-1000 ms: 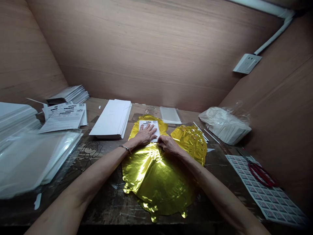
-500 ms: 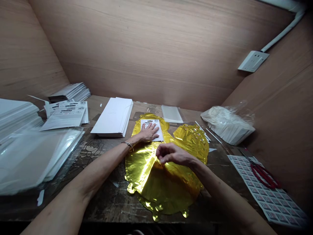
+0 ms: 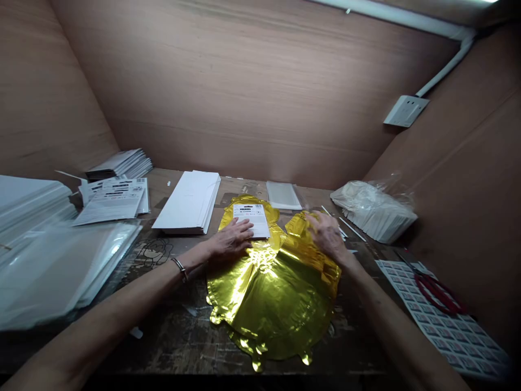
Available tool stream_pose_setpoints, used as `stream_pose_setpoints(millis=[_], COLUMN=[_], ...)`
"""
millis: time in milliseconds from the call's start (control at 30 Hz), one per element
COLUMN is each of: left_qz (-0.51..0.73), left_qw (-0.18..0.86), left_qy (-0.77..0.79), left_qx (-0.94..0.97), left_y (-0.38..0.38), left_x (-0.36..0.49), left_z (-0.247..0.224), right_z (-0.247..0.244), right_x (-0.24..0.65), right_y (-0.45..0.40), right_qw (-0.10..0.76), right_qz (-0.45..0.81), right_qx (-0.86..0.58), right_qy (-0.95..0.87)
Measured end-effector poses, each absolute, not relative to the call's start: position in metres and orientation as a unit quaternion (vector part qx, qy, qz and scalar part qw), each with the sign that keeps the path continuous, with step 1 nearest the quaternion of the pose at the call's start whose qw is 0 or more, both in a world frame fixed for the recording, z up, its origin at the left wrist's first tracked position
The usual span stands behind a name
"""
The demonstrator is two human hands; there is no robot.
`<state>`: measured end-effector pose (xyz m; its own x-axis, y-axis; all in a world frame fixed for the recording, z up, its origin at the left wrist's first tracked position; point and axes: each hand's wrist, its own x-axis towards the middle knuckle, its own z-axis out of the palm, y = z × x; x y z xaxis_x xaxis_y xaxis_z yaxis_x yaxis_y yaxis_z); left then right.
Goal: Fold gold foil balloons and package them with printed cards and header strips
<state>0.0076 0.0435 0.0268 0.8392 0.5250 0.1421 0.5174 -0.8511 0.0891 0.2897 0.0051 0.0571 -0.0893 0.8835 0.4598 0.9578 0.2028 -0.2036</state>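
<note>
A shiny gold foil sheet with rounded lobes lies on the dark table. On its upper left part rests a white printed card with a hang slot. My left hand, fingers spread, lies on the foil and touches the card's lower left edge. At the foil's upper right lobe is my right hand, its fingers curled over the foil edge and gripping it; the fingertips are slightly blurred.
White card stacks and clear plastic sleeves lie to the left. Behind the foil is a small clear packet. Rightward are a plastic-wrapped bundle, white strips, a sticker sheet and red-handled scissors.
My right hand has moved from the foil's centre to its upper right lobe, which is now folded inward. My left hand has slid left and down, uncovering most of the card.
</note>
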Motion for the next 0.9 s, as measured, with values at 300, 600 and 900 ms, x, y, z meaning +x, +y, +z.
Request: stream_pose_setpoints(millis=[300,600,900], left_qz=[0.092,0.076,0.112], left_qw=[-0.006,0.015,0.014], left_qy=[0.358,0.315,0.288], left_qx=[0.929,0.946,0.951], left_y=[0.046,0.051,0.054], left_x=[0.022,0.019,0.016], left_z=[0.012,0.015,0.013], right_z=[0.019,0.014,0.024], right_x=[0.216,0.212,0.234], right_y=[0.017,0.028,0.023], right_qw=[0.11,0.095,0.115], right_qz=[-0.075,-0.061,0.006], right_qx=[-0.497,-0.586,-0.454], right_qy=[-0.857,-0.802,-0.883])
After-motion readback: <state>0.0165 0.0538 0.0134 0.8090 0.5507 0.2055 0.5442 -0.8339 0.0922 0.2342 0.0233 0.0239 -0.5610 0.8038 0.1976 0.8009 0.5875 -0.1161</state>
